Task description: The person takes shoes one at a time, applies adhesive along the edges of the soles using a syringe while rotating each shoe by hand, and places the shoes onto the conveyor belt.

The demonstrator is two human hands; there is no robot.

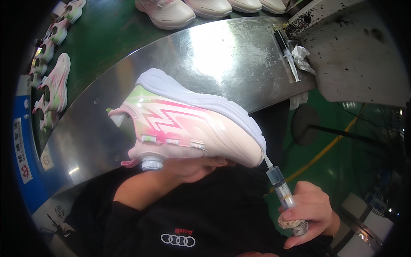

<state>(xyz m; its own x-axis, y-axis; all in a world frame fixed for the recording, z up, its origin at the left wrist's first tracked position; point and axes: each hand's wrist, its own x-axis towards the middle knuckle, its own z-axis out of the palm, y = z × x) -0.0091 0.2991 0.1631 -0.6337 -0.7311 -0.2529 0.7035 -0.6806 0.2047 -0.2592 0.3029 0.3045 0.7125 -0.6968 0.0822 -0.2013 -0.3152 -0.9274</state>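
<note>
A pale pink sneaker (pixel 205 124) with a white sole, green heel and bright pink zigzag stripes is held on its side, sole facing away from me. My left hand (pixel 192 169) grips it from below, the fingers mostly hidden behind the upper. A white dial (pixel 152 162) sticks out by the tongue. In my right hand (pixel 311 210) is a clear syringe (pixel 280 186), its tip at the toe, where sole and upper meet. Something whitish and crumpled is wrapped about the syringe's rear end, under my fingers.
A curved metal table (pixel 180 55) lies beyond the sneaker. On it, at far right, rest a second syringe (pixel 289 55) and crumpled white tissue (pixel 302 58). More sneakers (pixel 167 13) stand along a green belt (pixel 109 38) at the back and left. A grey metal panel (pixel 355 55) rises at right.
</note>
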